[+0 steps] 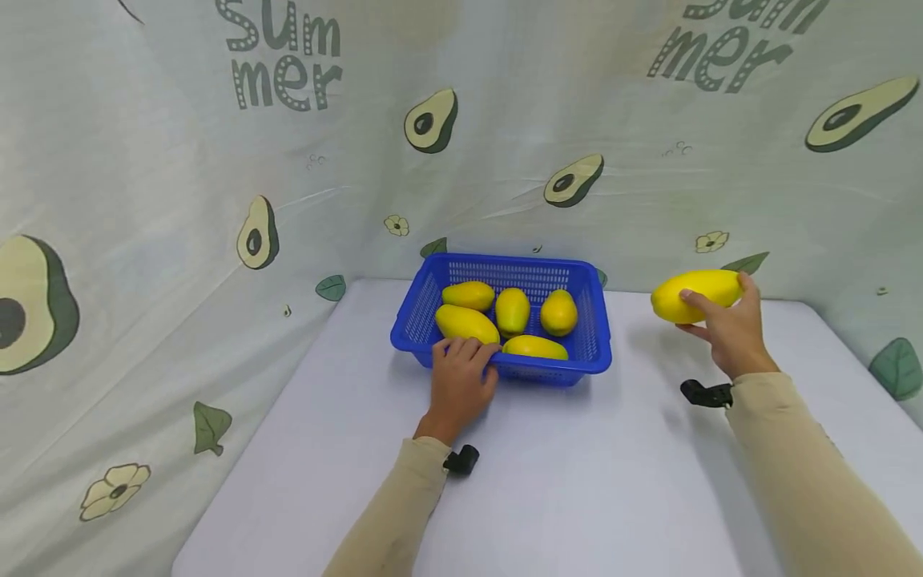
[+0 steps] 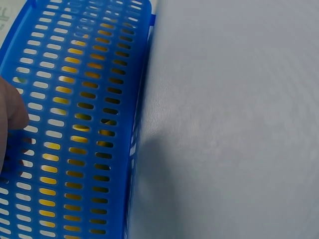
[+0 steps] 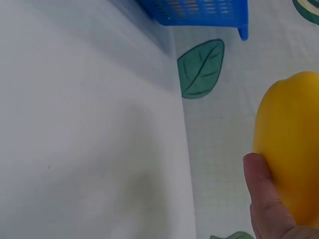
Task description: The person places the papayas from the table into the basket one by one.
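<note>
My right hand holds a large yellow mango in the air above the right part of the table, thumb on its near side. In the right wrist view that mango fills the right edge, and only part of the hand shows. At the near rim of a blue plastic basket, my left hand grips the edge, fingers over it and thumb outside. Several yellow mangoes lie inside the basket. The left wrist view shows the slotted basket wall with yellow behind the slots.
The basket stands at the back of a white table. Behind and to the left hangs a pale cloth printed with avocados, leaves and flowers. The table's back edge runs close to the cloth.
</note>
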`<state>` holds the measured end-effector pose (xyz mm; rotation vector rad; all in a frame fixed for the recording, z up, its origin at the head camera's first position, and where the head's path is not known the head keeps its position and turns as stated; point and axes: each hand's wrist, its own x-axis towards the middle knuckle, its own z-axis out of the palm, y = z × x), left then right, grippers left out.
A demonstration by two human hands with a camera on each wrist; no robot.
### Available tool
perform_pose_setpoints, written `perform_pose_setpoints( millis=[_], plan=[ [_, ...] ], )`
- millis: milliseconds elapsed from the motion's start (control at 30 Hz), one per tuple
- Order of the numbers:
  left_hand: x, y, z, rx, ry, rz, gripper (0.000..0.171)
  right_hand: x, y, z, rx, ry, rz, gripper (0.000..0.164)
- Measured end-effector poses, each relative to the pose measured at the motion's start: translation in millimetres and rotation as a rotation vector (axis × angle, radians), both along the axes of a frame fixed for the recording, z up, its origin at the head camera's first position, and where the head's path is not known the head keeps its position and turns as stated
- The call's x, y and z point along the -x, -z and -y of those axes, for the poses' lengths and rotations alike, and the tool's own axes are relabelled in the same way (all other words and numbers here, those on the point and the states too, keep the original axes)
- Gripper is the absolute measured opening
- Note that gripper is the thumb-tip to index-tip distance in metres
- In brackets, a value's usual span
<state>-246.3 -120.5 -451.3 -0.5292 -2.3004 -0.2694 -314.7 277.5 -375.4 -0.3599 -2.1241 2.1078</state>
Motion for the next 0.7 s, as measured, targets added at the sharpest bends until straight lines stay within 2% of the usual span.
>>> perform_pose_setpoints(
  millis=[200,400,533,700],
  plan=[
    [-0.6,-0.7,-7,-0.028,-0.005,0.001,0.024,-2.2,-18.7,8,0.036,-0.009,-0.022,0.118],
    [0.5,-5.3,-5,-0.023,-0.006,-0.015,0.024,7.7,-43.3,29,-0.004,-0.033,-0.102,0.109],
    [-0.7,-8.6,-6,-0.025,-0.003,-0.012,0.024,9.7,-58.5,40,-0.035,-0.077,-0.144,0.106],
    [-7.1,-6.8,-8,-0.022,0.002,-0.025,0.024,6.0,-77.1,53,0.020,-0.168,-0.141,0.103]
  ],
)
